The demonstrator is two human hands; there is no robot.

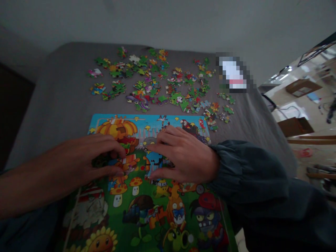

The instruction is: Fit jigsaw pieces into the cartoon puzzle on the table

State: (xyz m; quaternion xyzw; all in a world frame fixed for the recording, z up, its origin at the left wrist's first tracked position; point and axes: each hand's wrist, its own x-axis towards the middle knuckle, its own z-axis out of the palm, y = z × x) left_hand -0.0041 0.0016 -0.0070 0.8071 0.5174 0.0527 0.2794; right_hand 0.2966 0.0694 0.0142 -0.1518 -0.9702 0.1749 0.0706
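Observation:
My left hand comes in from the left over a cartoon puzzle board. Its thumb and curled index finger close around the sides of an orange-striped puzzle piece. My right hand reaches in from the right, palm down. Between its thumb and index finger lies a blue puzzle piece, with the fingertips at its upper and lower ends. The palm and the other fingers hide part of the board. Lower down, an orange-red puzzle piece lies over the printed picture.
Many loose puzzle pieces are scattered on the grey cloth beyond the board. A blurred-out phone-like object lies at the far right. A pale wall stands behind. Cardboard boxes are on the floor to the right.

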